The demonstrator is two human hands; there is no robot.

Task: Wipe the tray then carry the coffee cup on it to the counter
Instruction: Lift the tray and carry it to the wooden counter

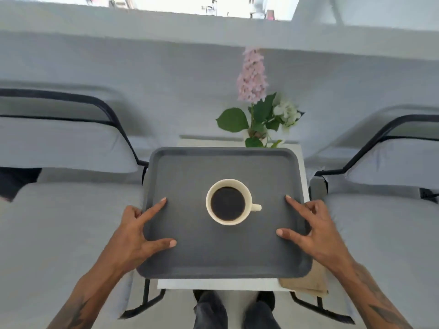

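Note:
A dark grey rectangular tray (190,257) lies over a small white table (213,283) in front of me. A cream coffee cup (228,202) full of black coffee stands at the tray's middle, handle pointing right. My left hand (135,236) grips the tray's left edge, index finger and thumb lying on its surface, other fingers curled at the rim. My right hand (313,231) grips the right edge the same way. A folded beige cloth (306,284) lies on the table under the tray's near right corner.
A vase of pink and white flowers (256,115) stands at the table's far edge, just behind the tray. Grey cushioned loungers with black frames flank the table, one left (59,210) and one right (384,222). My feet (235,309) show below.

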